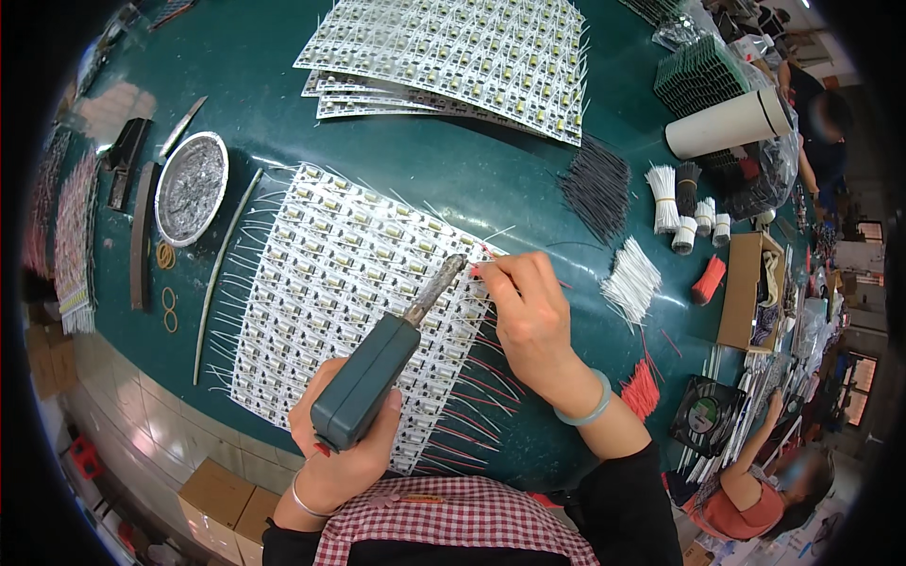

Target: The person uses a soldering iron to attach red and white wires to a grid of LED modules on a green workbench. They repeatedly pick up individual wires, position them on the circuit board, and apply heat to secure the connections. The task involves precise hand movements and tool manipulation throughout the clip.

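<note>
Green soldering gun (366, 382), one, clasped in left hand (347, 464), right hand (531, 316) pinching red wire (475, 272), one circuit sheet (326, 269) beneath

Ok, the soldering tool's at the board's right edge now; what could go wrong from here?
Burn: the soldering tool in the left hand has its tip close to the fingertips of the right hand, so a small slip could touch them if it is hot.
Snag: red and white wires stick out from the board toward the right forearm, which might catch them.
</note>
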Tool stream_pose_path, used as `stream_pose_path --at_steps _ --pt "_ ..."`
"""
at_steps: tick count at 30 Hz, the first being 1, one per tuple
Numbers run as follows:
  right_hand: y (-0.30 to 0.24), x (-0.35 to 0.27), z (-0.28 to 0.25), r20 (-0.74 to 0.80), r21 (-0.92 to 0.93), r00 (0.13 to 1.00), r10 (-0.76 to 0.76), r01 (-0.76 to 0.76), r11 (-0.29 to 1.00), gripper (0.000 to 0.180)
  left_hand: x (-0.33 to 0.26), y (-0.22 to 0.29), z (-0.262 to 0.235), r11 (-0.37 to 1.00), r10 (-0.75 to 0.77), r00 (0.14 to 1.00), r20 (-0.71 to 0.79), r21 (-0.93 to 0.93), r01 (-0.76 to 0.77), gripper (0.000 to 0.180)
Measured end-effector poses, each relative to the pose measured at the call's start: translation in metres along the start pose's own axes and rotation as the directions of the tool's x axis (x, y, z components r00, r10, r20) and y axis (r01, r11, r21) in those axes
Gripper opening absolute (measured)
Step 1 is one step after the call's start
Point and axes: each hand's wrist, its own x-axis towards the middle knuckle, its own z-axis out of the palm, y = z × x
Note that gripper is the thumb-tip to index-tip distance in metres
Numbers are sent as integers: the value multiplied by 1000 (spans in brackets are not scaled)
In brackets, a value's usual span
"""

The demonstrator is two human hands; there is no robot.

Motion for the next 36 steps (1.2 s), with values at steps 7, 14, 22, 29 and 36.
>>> stream_pose_path --at_steps 7,14,22,29,36 --pt "-7 -12 -4 -21 48 1000 -2 3 999 30 -6 1 -4 1000 -6 1000 -7 18 6 19" --pt "-10 -16 0 3 74 1000 -8 8 997 32 -15 -3 -2 996 -52 998 -28 -73 50 19" --pt "-12 -17 3 2 53 1000 -2 1 999 33 -18 -7 0 999 -41 999 -27 -24 40 18" --pt "-13 -17 3 12 44 1000 9 -10 999 32 -18 -9 5 993 -78 995 -57 -87 73 17" --pt "-15 -17 3 28 19 1000 5 -6 1000 32 -19 -12 4 996 -73 996 -45 -52 71 14"
